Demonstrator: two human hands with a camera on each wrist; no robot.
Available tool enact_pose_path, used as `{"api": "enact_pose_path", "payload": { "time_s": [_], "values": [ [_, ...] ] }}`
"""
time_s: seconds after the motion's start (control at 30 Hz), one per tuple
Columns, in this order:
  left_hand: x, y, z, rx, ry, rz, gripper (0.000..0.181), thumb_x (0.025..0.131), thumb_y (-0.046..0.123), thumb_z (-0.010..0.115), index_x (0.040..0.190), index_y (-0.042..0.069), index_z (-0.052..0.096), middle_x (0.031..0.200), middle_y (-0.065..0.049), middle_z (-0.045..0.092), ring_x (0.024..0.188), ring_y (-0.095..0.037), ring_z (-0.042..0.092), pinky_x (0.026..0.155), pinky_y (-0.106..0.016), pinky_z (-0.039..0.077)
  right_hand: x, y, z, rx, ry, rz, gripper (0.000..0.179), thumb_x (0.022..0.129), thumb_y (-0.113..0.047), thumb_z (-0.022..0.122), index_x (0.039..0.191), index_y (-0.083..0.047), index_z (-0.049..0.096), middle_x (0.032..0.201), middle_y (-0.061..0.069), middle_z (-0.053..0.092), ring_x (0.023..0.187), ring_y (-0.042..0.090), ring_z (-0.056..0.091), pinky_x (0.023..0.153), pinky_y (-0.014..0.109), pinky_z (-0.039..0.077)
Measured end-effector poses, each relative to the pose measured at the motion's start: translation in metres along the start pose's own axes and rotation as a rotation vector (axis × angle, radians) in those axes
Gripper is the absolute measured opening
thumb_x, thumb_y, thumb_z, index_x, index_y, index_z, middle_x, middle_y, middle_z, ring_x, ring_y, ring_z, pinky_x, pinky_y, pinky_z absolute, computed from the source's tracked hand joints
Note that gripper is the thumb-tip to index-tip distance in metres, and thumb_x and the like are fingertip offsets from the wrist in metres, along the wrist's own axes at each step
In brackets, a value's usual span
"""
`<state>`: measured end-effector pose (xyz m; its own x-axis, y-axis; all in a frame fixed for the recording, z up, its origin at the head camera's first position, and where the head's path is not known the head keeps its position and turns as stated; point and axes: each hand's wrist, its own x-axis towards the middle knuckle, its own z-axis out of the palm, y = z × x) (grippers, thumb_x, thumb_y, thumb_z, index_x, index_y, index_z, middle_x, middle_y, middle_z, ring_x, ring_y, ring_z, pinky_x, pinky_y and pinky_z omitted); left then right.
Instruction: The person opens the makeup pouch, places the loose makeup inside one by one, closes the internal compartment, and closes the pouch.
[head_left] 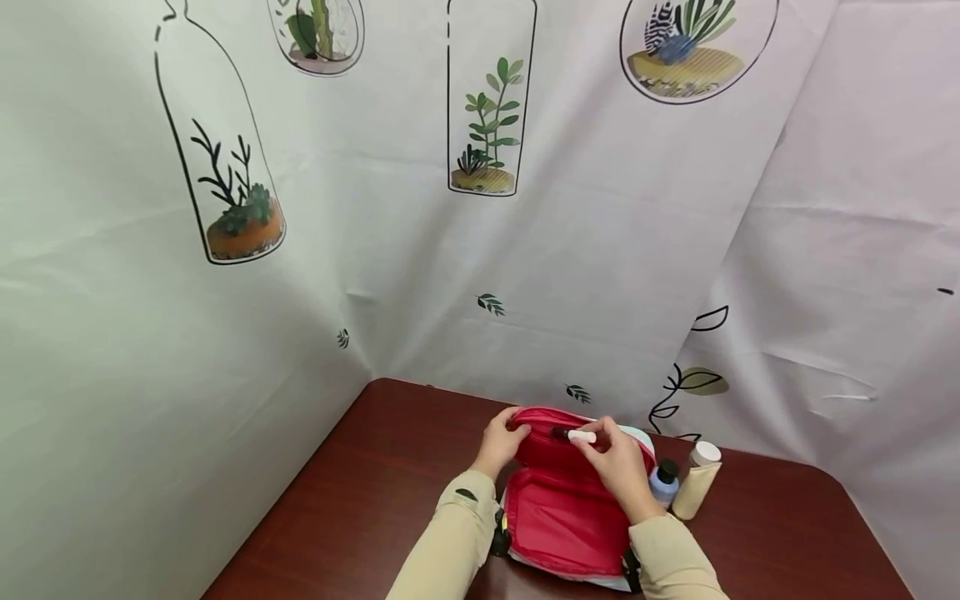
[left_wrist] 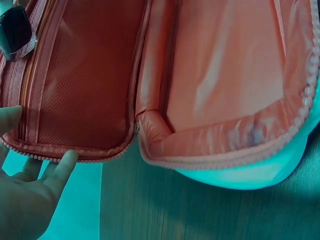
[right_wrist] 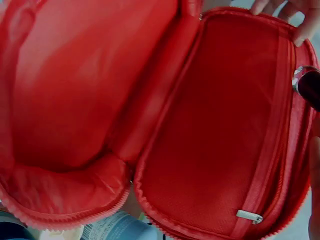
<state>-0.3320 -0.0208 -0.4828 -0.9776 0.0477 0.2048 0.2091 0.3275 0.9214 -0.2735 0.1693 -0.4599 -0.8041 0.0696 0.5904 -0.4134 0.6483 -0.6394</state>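
A zip bag with a red lining [head_left: 566, 521] lies unzipped on the table, its lid raised at the back. My left hand [head_left: 497, 442] grips the lid's left edge, thumb inside and fingers behind. The lid's inner side has a red mesh pocket [right_wrist: 225, 110] with a zip along its top and a metal zip pull [right_wrist: 248, 216]. My right hand [head_left: 618, 462] pinches a small tube [head_left: 582, 436] by its white end, in front of the lid. The tube's other end is dark and glossy with a clear tip, close to the pocket's zip.
Right of the bag stand a blue bottle with a black cap [head_left: 663, 483], a cream tube [head_left: 694, 495] and a white-capped container [head_left: 705, 454]. The brown table [head_left: 397, 442] meets a hanging white cloth [head_left: 420, 275] printed with plants at the back.
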Motion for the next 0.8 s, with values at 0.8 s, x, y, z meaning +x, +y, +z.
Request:
{"api": "enact_pose_path", "payload": {
  "time_s": [0.8],
  "values": [
    [0.001,-0.006,-0.004,0.008,-0.015,-0.010,0.030,0.084,0.011,0.067,0.114,0.004,0.066,0.103,-0.011,0.066,0.096,-0.028,0.061,0.080,-0.038,0.049,0.000,-0.006,0.031,-0.114,-0.111,0.223,0.025,0.082,-0.021,0.071,0.095,-0.011,0.051,0.078,0.000,0.068,0.058,0.014,0.046,0.058,0.031,0.037]
  ]
}}
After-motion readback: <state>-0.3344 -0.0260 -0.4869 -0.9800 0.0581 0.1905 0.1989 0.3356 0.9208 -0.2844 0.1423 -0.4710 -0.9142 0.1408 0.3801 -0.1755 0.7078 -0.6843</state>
